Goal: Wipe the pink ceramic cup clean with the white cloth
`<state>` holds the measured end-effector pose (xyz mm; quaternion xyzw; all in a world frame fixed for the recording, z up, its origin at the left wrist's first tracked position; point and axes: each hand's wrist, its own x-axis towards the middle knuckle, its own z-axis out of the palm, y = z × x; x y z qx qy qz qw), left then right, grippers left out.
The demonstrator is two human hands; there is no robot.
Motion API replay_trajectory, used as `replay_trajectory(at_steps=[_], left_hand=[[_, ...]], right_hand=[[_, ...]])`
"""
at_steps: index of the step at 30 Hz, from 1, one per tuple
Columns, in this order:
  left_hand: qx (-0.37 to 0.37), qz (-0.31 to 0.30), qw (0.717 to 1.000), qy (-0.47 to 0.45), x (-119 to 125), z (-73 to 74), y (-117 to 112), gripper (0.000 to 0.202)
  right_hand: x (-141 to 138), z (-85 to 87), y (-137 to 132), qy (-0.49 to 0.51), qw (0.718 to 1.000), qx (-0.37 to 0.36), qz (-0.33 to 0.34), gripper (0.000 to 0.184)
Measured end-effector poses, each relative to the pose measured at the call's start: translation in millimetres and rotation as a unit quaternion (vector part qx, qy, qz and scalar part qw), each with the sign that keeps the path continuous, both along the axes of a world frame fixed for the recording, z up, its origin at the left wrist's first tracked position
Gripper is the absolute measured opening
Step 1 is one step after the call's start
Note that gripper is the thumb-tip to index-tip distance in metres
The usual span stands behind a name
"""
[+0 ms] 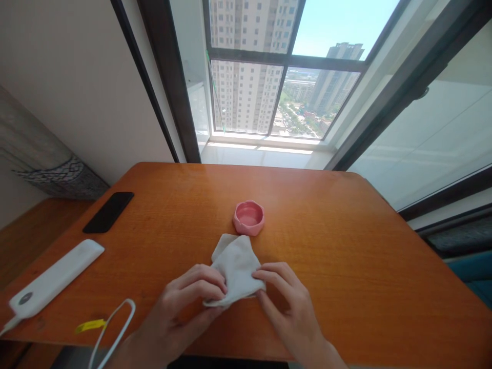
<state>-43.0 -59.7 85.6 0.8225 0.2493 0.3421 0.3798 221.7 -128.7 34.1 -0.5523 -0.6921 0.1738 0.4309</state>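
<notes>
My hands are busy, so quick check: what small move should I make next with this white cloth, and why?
Probably smooth the white cloth flat on the wooden table. Your left hand and right hand grip it from either side, and it looks bunched, with uneven layers and a loose corner. Keep the move low, since the pink ceramic dish stands just beyond it.

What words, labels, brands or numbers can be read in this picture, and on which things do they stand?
No text can be read anywhere.
Dark grey oval badge on the long white plastic device: too small to read.
Yellow tag beside the thin white cable: too blurred to read.
</notes>
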Motion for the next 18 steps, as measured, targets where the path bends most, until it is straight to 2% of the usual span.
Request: replay_trajectory(at_steps=[3, 7, 10, 13, 15, 18], left_hand=[[-0.058, 0.049, 0.996, -0.052, -1, 18.8, -10, 0.01], [-0.145, 0.13, 0.971, -0.138, -3, 33.7, -15, 0.017], [-0.16, 0.194, 0.949, -0.19, -4, 44.7, -17, 0.021], [-0.122, 0.248, 0.94, -0.198, -10, 55.5, -17, 0.024], [-0.09, 0.259, 0.946, -0.173, -20, 56.9, -15, 0.022], [-0.058, 0.253, 0.955, -0.141, -40, 40.7, -10, 0.018]], right_hand=[[-5, -1.5, 2, 0.072, 0.996, -0.042, -0.028, 0.022], [-12, -10.3, 12, 0.126, 0.988, -0.078, -0.045, 0.014], [-9, -9.0, 15, 0.142, 0.985, -0.082, -0.05, 0.015], [4, 5.0, 11, 0.176, 0.976, -0.057, -0.117, 0.015], [15, 20.0, 3, 0.202, 0.965, -0.016, -0.164, 0.013], [32, 42.8, -20, 0.2, 0.959, 0.057, -0.192, 0.008]])
